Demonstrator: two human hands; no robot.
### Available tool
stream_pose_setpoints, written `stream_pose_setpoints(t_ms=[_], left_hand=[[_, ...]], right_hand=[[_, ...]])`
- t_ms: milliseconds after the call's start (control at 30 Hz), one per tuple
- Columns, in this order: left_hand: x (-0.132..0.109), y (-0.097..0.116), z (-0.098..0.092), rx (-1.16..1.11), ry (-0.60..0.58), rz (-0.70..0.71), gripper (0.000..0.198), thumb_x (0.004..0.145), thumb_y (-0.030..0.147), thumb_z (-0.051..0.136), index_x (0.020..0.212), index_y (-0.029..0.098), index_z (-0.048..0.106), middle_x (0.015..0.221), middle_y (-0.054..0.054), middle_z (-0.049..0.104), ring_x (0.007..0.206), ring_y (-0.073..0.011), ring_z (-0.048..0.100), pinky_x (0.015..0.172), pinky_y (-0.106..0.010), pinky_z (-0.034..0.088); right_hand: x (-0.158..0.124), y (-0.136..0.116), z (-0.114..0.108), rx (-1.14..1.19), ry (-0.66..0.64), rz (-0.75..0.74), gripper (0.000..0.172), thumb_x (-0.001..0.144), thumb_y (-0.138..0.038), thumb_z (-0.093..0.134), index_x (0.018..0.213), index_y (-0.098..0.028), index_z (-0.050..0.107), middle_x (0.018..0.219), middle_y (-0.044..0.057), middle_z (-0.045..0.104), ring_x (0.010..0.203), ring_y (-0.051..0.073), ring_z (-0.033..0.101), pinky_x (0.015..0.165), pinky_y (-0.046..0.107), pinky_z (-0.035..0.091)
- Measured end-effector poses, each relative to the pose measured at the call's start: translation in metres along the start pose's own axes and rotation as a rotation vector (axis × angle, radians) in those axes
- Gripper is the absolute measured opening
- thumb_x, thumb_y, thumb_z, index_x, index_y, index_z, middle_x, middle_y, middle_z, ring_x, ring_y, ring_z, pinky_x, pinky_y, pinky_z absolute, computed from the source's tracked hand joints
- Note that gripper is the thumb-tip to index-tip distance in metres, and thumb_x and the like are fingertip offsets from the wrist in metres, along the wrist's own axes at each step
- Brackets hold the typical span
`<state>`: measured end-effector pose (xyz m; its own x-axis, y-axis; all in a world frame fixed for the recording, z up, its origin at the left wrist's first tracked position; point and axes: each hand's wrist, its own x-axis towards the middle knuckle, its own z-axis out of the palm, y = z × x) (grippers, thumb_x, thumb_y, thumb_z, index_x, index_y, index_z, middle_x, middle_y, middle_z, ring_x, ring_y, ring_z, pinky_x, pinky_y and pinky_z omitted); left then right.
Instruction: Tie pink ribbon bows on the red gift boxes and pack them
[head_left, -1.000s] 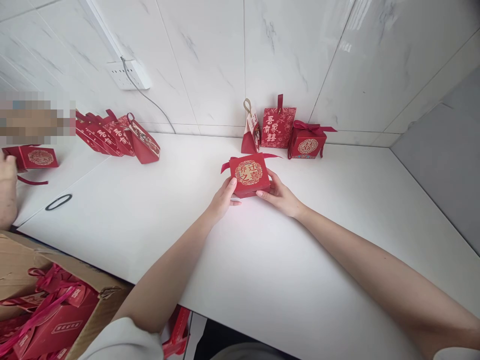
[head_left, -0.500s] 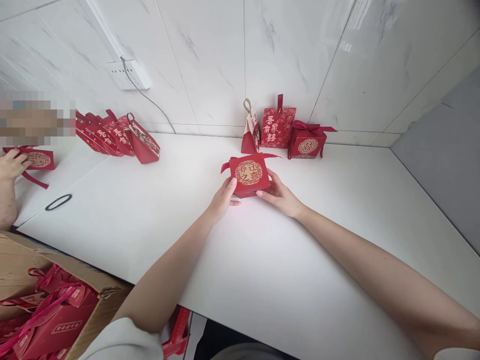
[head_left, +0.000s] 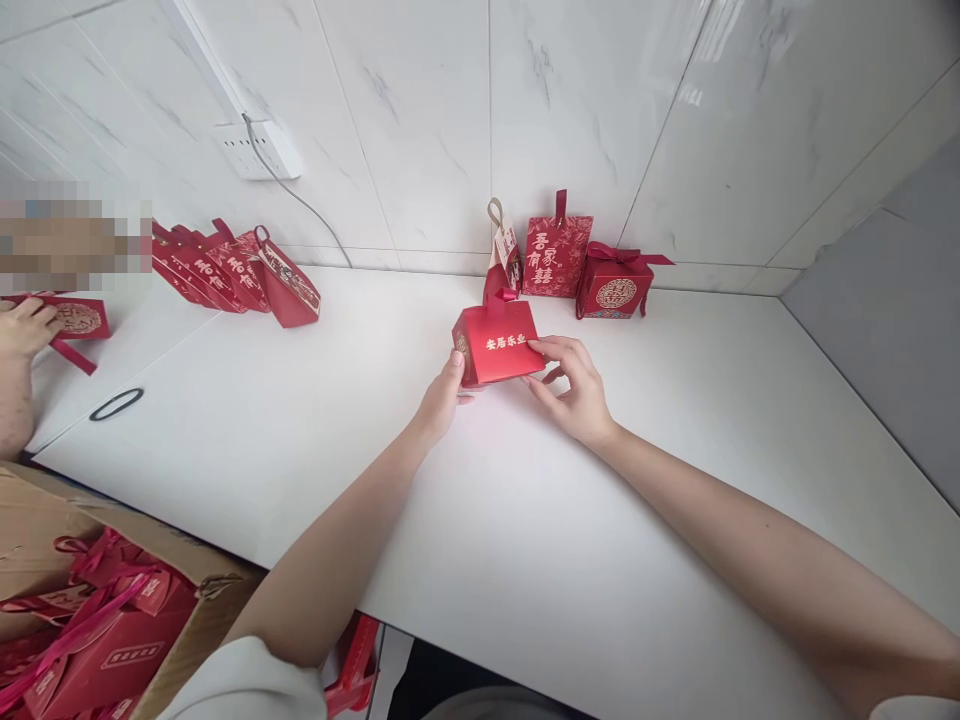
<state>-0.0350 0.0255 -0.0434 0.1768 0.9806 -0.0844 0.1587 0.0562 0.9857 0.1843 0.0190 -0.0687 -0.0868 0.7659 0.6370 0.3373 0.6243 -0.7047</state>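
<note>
A red gift box [head_left: 496,343] with gold characters on the side facing me and a ribbon on top is between my hands, tilted, above the white table. My left hand [head_left: 441,398] grips its left end, thumb along the edge and fingers underneath. At the lower right corner, my right hand [head_left: 574,388] has the box's edge between its thumb and fingers. Behind it stand a tapered box with a beige loop [head_left: 504,262], a flat red gift box with a ribbon loop [head_left: 556,258], and a square red box with a bow [head_left: 615,285].
Several red boxes [head_left: 225,272] lean in a row at the back left. A co-worker's hand [head_left: 28,325] holds another red box at the far left, near a black oval ring [head_left: 117,404]. A cardboard carton [head_left: 187,560] full of red boxes stands at the lower left.
The gift box has been turned: its round gold emblem faced me before, and now a side with a line of characters does. My right hand has shifted its grip on it.
</note>
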Motion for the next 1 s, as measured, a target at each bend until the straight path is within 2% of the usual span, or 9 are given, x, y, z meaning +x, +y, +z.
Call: stream_pose_setpoints(t_ms=[100,233,400,667,767,833,933,1000], left_hand=[[-0.0010,0.0013,0.0001,0.020,0.006,0.015,0.074,0.086,0.076,0.035,0.146,0.031,0.042,0.148,-0.009,0.050,0.129,-0.0343,0.053,0.090,-0.042,0.052],[-0.0017,0.0053,-0.0004,-0.045,-0.004,-0.010,0.071,0.089,0.071,0.036,0.140,0.024,0.050,0.142,-0.011,0.056,0.124,-0.0328,0.056,0.090,-0.042,0.052],[0.0006,0.0055,-0.0007,-0.121,-0.011,-0.022,0.068,0.089,0.067,0.039,0.139,0.023,0.048,0.140,-0.012,0.057,0.121,-0.0313,0.057,0.090,-0.043,0.053],[0.0026,0.0016,0.0000,-0.107,0.033,-0.012,0.067,0.089,0.068,0.039,0.139,0.025,0.047,0.142,-0.012,0.055,0.116,-0.0300,0.060,0.085,-0.041,0.054],[0.0007,0.0029,-0.0012,-0.100,0.032,0.004,0.067,0.089,0.067,0.042,0.144,0.029,0.041,0.144,-0.011,0.051,0.116,-0.0293,0.061,0.086,-0.042,0.054],[-0.0008,0.0044,-0.0023,-0.110,0.034,0.021,0.071,0.088,0.063,0.048,0.150,0.032,0.031,0.144,-0.011,0.049,0.118,-0.0286,0.059,0.089,-0.042,0.053],[-0.0020,0.0062,-0.0034,-0.121,0.084,0.086,0.090,0.083,0.052,0.064,0.154,0.037,0.011,0.143,-0.011,0.046,0.118,-0.0267,0.058,0.092,-0.043,0.053],[-0.0021,0.0063,-0.0037,-0.108,0.116,0.178,0.103,0.078,0.041,0.072,0.154,0.039,0.004,0.143,-0.012,0.043,0.116,-0.0252,0.058,0.092,-0.043,0.053]], right_hand=[[-0.0025,-0.0022,0.0010,-0.021,-0.005,-0.067,0.035,0.092,-0.036,0.060,0.127,-0.036,0.058,0.128,0.010,0.054,0.113,0.029,0.058,0.077,0.043,0.060],[-0.0034,-0.0020,0.0017,-0.052,-0.010,-0.129,0.031,0.093,-0.032,0.059,0.124,-0.035,0.060,0.126,0.009,0.055,0.109,0.027,0.060,0.074,0.041,0.061],[-0.0021,-0.0017,0.0021,-0.104,-0.014,-0.251,0.030,0.093,-0.025,0.060,0.123,-0.031,0.059,0.122,0.010,0.056,0.101,0.023,0.063,0.067,0.035,0.062],[-0.0009,-0.0027,0.0013,-0.084,0.022,-0.250,0.027,0.093,-0.021,0.061,0.118,-0.029,0.063,0.115,0.008,0.059,0.083,0.017,0.065,0.067,0.034,0.061],[-0.0007,-0.0014,0.0014,-0.069,0.036,-0.238,0.026,0.093,-0.019,0.060,0.117,-0.029,0.063,0.115,0.007,0.060,0.079,0.016,0.065,0.067,0.034,0.060],[-0.0003,0.0002,0.0016,-0.070,0.055,-0.227,0.025,0.093,-0.019,0.059,0.116,-0.029,0.064,0.115,0.007,0.060,0.079,0.016,0.065,0.067,0.034,0.060],[0.0007,0.0025,0.0017,-0.077,0.065,-0.192,0.022,0.095,-0.021,0.055,0.114,-0.029,0.064,0.114,0.007,0.062,0.088,0.019,0.066,0.071,0.036,0.060],[0.0010,0.0036,0.0020,-0.070,0.049,-0.149,0.022,0.095,-0.024,0.054,0.115,-0.028,0.061,0.113,0.007,0.064,0.093,0.021,0.065,0.074,0.038,0.059]])
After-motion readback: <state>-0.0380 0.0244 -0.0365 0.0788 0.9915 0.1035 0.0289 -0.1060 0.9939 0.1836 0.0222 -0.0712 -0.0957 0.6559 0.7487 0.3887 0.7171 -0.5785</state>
